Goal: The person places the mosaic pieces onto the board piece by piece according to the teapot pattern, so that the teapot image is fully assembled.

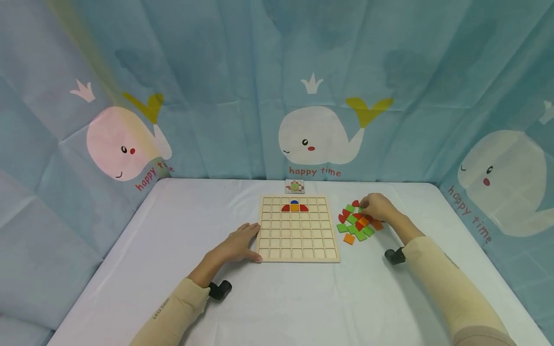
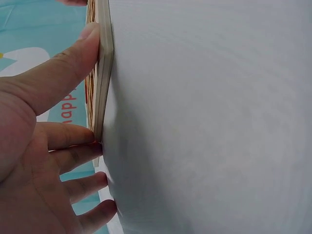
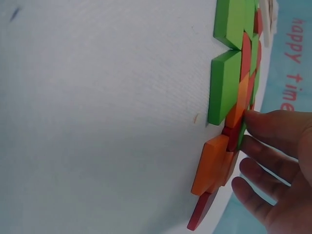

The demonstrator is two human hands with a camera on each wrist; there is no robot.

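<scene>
A wooden grid board [image 1: 298, 235] lies on the table. Near its top, an orange square tile [image 1: 295, 207] sits between two red quarter-round tiles [image 1: 285, 208], with a blue half-round tile [image 1: 294, 202] above. My left hand [image 1: 238, 244] rests along the board's left edge, fingers spread, thumb [image 2: 83, 56] by the near corner. Right of the board lies a loose heap of green, red and orange tiles. Over its far side, my right hand [image 1: 378, 207] pinches a green tile [image 3: 242, 136] between thumb and index finger; the fingers partly hide it.
Behind the board is a small picture card [image 1: 295, 186] with a coloured pattern. A single orange tile [image 1: 348, 239] lies at the heap's near side. Each wrist carries a black device [image 1: 220, 290]. A blue curtain with whales [image 1: 318, 137] hangs behind the white table [image 1: 298, 307].
</scene>
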